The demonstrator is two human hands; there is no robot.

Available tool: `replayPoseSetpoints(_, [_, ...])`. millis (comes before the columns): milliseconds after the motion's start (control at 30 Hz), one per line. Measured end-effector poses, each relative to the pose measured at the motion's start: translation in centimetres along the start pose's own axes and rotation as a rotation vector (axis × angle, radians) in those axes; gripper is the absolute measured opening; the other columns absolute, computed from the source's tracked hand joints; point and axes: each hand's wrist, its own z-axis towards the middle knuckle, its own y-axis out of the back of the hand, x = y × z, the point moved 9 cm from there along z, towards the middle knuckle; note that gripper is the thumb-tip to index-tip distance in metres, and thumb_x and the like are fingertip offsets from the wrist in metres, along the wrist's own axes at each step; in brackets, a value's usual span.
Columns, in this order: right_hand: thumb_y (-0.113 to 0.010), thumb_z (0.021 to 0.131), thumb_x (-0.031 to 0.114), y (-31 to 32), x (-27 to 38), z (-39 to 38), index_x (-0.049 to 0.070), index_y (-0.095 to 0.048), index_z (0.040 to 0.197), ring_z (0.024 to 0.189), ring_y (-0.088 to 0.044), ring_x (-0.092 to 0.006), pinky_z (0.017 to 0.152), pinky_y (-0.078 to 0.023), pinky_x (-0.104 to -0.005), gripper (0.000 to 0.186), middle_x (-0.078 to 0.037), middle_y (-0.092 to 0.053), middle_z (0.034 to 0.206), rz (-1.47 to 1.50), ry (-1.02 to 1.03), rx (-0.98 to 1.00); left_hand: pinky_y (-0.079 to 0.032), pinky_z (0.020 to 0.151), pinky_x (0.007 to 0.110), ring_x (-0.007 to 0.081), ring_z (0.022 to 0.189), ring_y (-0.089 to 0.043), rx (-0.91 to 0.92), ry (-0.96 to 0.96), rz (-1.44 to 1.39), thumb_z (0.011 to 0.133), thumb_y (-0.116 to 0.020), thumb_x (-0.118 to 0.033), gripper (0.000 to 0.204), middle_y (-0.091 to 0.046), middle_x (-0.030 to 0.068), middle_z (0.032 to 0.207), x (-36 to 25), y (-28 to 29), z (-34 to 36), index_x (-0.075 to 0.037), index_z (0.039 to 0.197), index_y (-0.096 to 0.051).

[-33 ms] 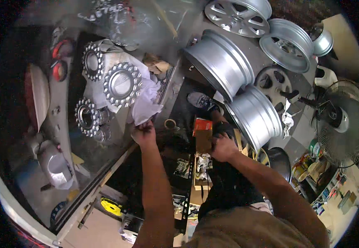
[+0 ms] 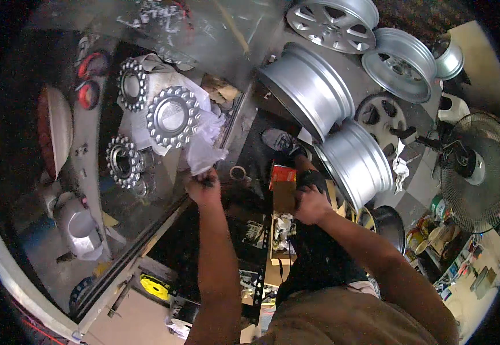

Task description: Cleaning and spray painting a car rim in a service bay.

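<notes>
Change: against the preceding frame, the view has shifted slightly; the left hand (image 2: 205,187) and the thin white plastic sheeting (image 2: 204,152) keep essentially the same relation. No new step is evident; handling of the sheeting appears to be at the same stage.

Hands: the left hand's fingers are pinched on the sheeting's lower end, just beside the chrome wheel caps (image 2: 172,117). The right hand (image 2: 313,206) is curled near the black trouser fabric (image 2: 319,253); whether it grips anything cannot be told.

Materials: sheeting limp, translucent, creased. Caps, 3 in number, are round and mirror-bright, with knobbed edges; 2 lie on a crumpled white sheet (image 2: 135,129). To the right, alloy wheel rims (image 2: 308,86) show smooth, satin-silver barrels.
</notes>
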Motion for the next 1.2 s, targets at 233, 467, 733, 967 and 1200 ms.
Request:
replayPoseSetpoints(233, [-0.067,0.079,0.050,-1.1,1.7,1.0,0.012,-0.051,0.140,0.136,-0.041,-0.0412,0.111,-0.034,-0.0609,0.073,-0.022,-0.050,0.142,-0.023,0.001,0.039,-0.049,0.069,0.032,0.0180,0.064,-0.056,0.198,0.219,-0.234,0.087,-0.056,-0.009,0.014,-0.061,0.0083,0.075,4.5,6.4,-8.6,0.003,0.091,-0.061])
replayPoseSetpoints(467, [-0.058,0.093,0.055,2.1,3.8,7.2,0.006,-0.064,0.123,0.117,-0.059,-0.0305,0.103,-0.044,-0.0482,0.058,-0.012,-0.067,0.118,1.134,0.123,-0.057,-0.057,0.072,0.032,0.0154,0.071,-0.063,-0.040,0.186,0.077,0.091,-0.049,-0.014,0.018,-0.063,0.0063,0.077,4.5,7.8,-15.7,-0.002,0.091,-0.063])
replayPoseSetpoints(733, [-0.066,0.087,0.029,6.4,16.9,6.1,0.003,-0.056,0.134,0.099,-0.067,-0.0320,0.095,-0.050,-0.0390,0.055,-0.017,-0.069,0.114,0.899,0.281,0.074,-0.053,0.078,0.036,0.0200,0.088,-0.065,-0.139,0.426,0.518,0.084,-0.058,-0.022,0.032,-0.067,0.0048,0.097,6.0,15.4,-16.4,-0.005,0.112,-0.062])
replayPoseSetpoints(967, [-0.070,0.087,0.009,8.8,16.1,-7.5,0.002,-0.052,0.140,0.114,-0.059,-0.0183,0.100,-0.045,-0.0351,0.056,-0.012,-0.066,0.124,0.840,0.754,0.404,-0.052,0.084,0.038,0.0246,0.096,-0.063,0.148,0.397,0.412,0.091,-0.060,-0.039,0.047,-0.065,0.0082,0.110,4.1,4.1,-9.0,-0.004,0.123,-0.057])
replayPoseSetpoints(1200, [-0.063,0.096,0.025,6.8,5.8,-7.8,0.000,-0.066,0.115,0.100,-0.065,-0.0185,0.094,-0.050,-0.0322,0.032,-0.008,-0.070,0.111,1.377,0.149,0.148,-0.053,0.081,0.031,0.0146,0.093,-0.063,0.403,0.201,1.027,0.098,-0.056,-0.041,0.047,-0.063,0.0066,0.124,0.1,7.6,-1.6,-0.017,0.138,-0.056])
